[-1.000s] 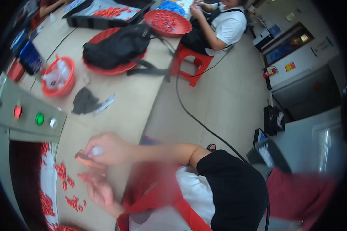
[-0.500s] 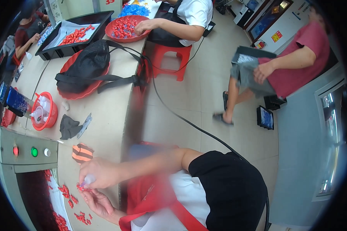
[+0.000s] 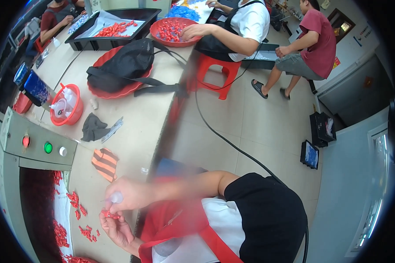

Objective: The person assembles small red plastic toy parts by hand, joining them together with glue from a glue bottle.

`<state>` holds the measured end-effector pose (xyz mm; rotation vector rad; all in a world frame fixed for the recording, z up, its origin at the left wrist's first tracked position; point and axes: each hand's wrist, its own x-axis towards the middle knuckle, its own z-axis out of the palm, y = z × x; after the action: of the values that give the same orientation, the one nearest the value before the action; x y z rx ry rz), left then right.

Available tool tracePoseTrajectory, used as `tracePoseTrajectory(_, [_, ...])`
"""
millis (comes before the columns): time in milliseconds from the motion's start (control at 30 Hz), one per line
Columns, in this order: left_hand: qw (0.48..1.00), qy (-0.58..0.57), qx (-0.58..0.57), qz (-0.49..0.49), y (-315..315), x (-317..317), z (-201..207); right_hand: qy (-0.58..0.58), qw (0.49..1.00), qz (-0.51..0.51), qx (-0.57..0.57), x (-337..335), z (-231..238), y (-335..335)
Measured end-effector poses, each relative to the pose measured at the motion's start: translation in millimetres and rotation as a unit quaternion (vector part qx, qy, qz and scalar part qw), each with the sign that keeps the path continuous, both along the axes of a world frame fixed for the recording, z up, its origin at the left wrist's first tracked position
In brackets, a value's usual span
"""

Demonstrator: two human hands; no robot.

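My right hand (image 3: 134, 193) is closed round a small translucent squeeze bottle (image 3: 116, 197) with a thin purplish needle tip. The tip is a little apart from a small red piece (image 3: 113, 215). That piece is pinched in the fingertips of my left hand (image 3: 118, 230), just below the bottle; its exact kind is too small to make out. Similar small red pieces (image 3: 74, 200) lie in loose groups on the table beside my hands. Beyond my right hand lies an orange and dark striped cloth (image 3: 105, 164).
A grey machine (image 3: 37, 147) with buttons stands left, red pieces in its opening. Further off are a red basket of bottles (image 3: 67, 105), a grey cloth (image 3: 94, 128), a black bag (image 3: 123, 65), a black tray (image 3: 114, 41) and a red stool (image 3: 215, 74). Other people work nearby. A black cable crosses the view.
The bottle tip has lifted away from the red piece in my left hand. My view has shifted. The walking person has moved farther back, and the tray is now low beside them.
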<state>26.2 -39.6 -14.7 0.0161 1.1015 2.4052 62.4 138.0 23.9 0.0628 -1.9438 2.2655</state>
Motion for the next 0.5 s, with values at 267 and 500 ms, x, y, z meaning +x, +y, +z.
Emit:
tracePoseTrajectory(267, [0.999, -0.034, -0.009, 0.018, -13.8, -7.2, -4.5, 0.002, 1.000, 0.017, 0.014, -17.2, -6.1, -5.7])
tracePoseTrajectory(500, [0.996, -0.029, -0.085, 0.019, -4.2, -13.7, 16.7, -0.061, 0.993, 0.094, 0.038, -40.4, 4.1, 6.0])
